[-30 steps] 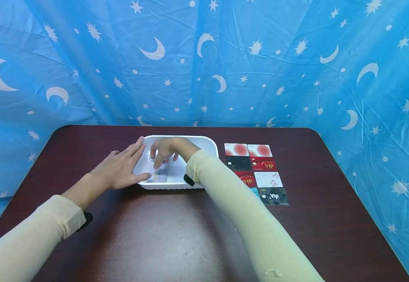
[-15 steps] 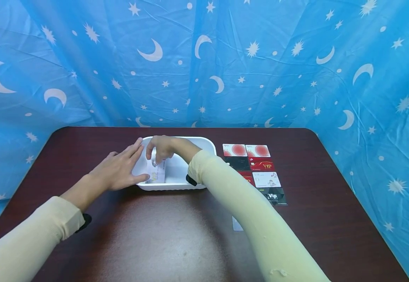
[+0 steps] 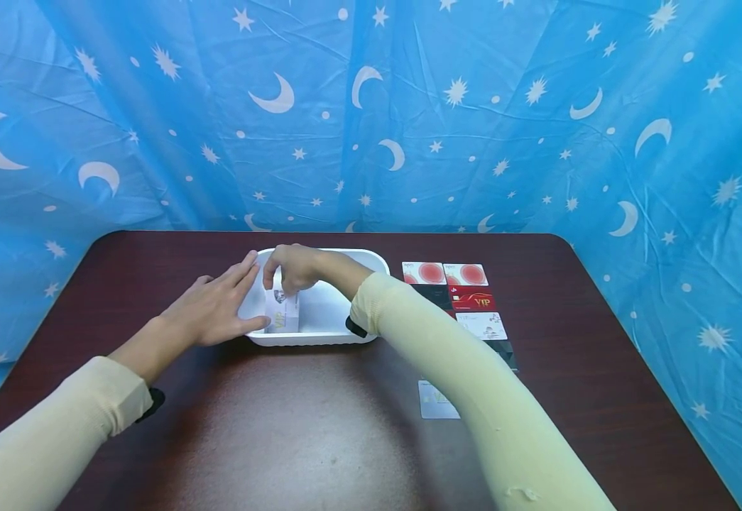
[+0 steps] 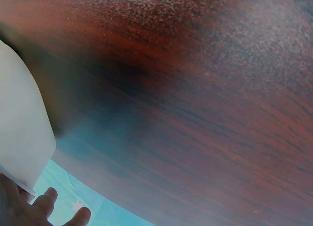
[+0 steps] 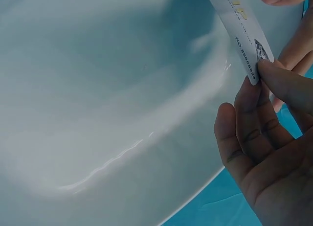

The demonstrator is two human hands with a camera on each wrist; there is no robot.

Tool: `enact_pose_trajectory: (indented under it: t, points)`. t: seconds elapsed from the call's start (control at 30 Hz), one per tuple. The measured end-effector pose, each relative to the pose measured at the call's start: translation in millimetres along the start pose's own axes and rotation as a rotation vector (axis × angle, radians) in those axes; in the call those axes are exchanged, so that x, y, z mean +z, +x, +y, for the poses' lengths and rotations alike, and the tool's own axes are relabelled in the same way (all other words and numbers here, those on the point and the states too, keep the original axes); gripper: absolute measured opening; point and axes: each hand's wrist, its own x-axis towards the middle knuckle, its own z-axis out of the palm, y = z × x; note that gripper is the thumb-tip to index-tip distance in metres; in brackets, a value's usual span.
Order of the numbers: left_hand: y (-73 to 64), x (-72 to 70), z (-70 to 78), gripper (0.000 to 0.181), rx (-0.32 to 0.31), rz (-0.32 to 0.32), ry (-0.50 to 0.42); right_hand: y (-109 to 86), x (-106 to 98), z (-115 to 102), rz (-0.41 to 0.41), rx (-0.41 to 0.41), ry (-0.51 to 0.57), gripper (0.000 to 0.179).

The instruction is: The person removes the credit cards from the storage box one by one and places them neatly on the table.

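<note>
A white tray [image 3: 345, 338] sits on the table, and my left hand [image 3: 211, 305] rests on its left edge with fingers stretched out. In the left wrist view, fingertips [image 4: 46, 201] show beside the tray wall. Inside the tray's left part, my right hand [image 3: 297, 268] pinches a white VIP card [image 3: 284, 316] by its far end. The right wrist view has the thumb on the card's [image 5: 242, 37] printed face, with the fingers behind it; the card is tilted. Whether its near end touches the tray floor cannot be told.
Right of the tray, several cards lie in two columns: red-and-white ones [image 3: 423, 272], a red VIP card [image 3: 473, 299] and a white patterned card [image 3: 482, 326]. A pale blue card [image 3: 436, 402] lies nearer, partly covered by the right sleeve [image 3: 466, 376]. A blue curtain [image 3: 371, 121] hangs behind.
My right hand has gone from hovering with loose fingers over the card to pinching it and tilting it up. The right forearm has shifted, uncovering the pale blue card. The left hand stays put.
</note>
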Motion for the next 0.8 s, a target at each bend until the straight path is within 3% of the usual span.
enact_pose_trajectory:
  t: [0.4,0.8]
  points:
    - [-0.5,-1.6,1.9,0.099,0.005,-0.001,0.002,-23.5,-2.2,0.8,-0.071,-0.103,-0.108,0.038]
    - [-0.2,-0.9,2.9,0.099,0.000,0.003,0.012,-46.0,2.4,24.0,-0.006,-0.137,-0.096,0.035]
